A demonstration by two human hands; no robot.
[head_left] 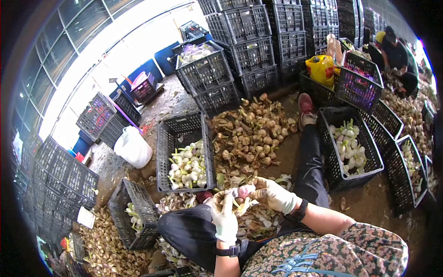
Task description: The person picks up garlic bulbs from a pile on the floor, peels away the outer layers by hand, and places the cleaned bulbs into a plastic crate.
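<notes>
Two gloved hands pinch one pink-skinned garlic bulb (245,190), which could slip from the fingertips.
Held over the peelings (260,222) between the person's legs, the bulb might drop among them if the thin pinch loosened or its papery skin slid under glove fabric; the hanging husk (244,206) could also snag or hide the contact. The left hand (224,218) has its grip nearly closed, thumb and fingers on the bulb's left end; the right hand (278,195) has its grip narrowed on the other end. Whether either hides a blade, I cannot tell. Beyond lie a garlic heap (254,134) and a black crate (162,152) of white bulbs (189,167).
</notes>
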